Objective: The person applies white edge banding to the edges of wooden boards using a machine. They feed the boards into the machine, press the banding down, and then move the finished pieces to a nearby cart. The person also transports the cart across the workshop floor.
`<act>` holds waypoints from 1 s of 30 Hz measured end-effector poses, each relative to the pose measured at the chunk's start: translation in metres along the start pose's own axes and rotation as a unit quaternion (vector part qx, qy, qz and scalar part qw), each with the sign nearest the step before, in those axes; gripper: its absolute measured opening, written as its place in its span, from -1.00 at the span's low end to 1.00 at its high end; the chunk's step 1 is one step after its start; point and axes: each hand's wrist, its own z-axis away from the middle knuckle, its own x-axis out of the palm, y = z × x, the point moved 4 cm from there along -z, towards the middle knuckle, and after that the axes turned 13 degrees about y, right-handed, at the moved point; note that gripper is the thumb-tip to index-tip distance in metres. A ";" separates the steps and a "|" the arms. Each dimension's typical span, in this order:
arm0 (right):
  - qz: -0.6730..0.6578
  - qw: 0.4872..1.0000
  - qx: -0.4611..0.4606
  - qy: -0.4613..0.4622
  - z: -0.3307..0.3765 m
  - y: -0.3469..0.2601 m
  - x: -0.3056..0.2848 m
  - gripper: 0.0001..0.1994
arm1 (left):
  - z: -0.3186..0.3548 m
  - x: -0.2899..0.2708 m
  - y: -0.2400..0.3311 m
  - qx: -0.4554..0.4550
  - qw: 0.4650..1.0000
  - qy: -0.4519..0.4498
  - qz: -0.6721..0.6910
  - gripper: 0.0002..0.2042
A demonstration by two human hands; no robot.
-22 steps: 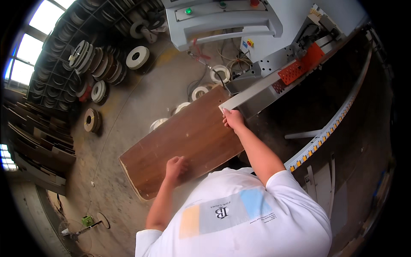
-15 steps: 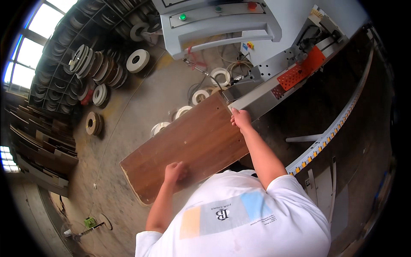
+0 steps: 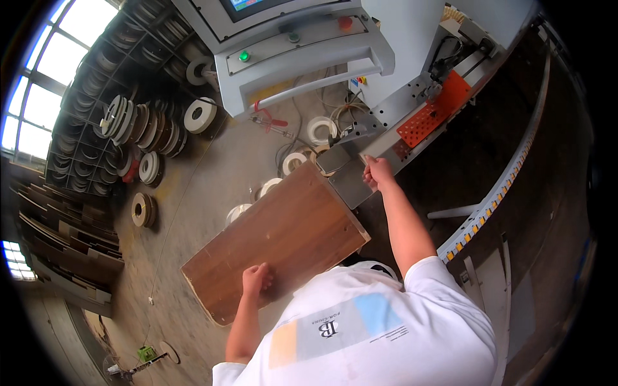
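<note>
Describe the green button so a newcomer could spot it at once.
Start at the big grey machine at the top, then its sloped control panel under the screen. The green button sits at the panel's left end; the others to its right are a darker knob and a red one.

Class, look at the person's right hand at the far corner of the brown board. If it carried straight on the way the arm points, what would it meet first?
Probably the grey metal guide of the machine, just beyond the right hand; depth is unclear.
</note>
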 end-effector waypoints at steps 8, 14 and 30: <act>0.023 0.990 -0.021 0.139 -0.018 -0.035 -0.037 -0.57 | -0.007 0.000 -0.010 0.024 1.000 0.000 0.002 -0.69; -0.083 0.986 -0.129 0.071 0.051 -0.005 -0.051 -0.63 | -0.006 0.007 -0.002 0.059 0.998 -0.024 0.008 -0.68; -0.002 0.930 0.000 0.367 0.438 0.354 -0.265 -0.68 | 0.151 0.164 0.042 0.383 0.738 -0.428 -0.353 -0.63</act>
